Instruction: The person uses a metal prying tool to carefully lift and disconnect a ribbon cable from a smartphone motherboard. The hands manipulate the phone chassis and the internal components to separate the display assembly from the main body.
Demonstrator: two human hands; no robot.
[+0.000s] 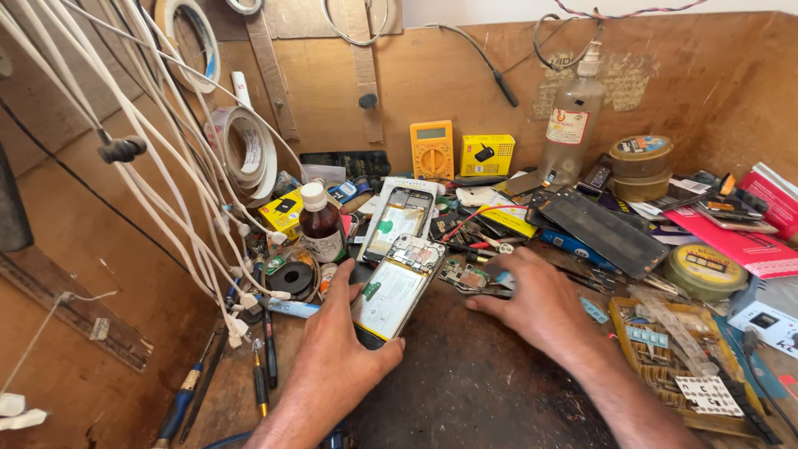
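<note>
Two hands on the tabletop [465, 391], both mine, seen from the head camera. My left hand [337, 349] holds an opened phone [397, 287] with its back cover off: thumb along the near right edge, fingers wrapped round the left edge, so that grip is closed on the phone. Green circuit board and a pale battery face up. The phone's long axis runs from low left, at my palm, up and to the right toward the back wall; its far end is lifted and lies just short of a second opened phone [401, 218] lying further back.

My right hand [532, 303] rests palm down to the right of the phone, close to it but apart. Its fingertips reach left onto a small circuit board [465, 276] and some small metal tool; whether the fingers pinch anything I cannot tell, as the knuckles hide them.

The left hand is the nearer to the phone, being on it; the right would need only a short move leftward.

Room: dark bare patch of tabletop between and below the two hands. Left side crowded by a brown bottle [322, 224], hanging white cables [150, 166] and screwdrivers [262, 378]. Right side is bounded by a parts tray [665, 366] and a black panel [603, 229]. A yellow meter [432, 150] stands against the rear wall.
</note>
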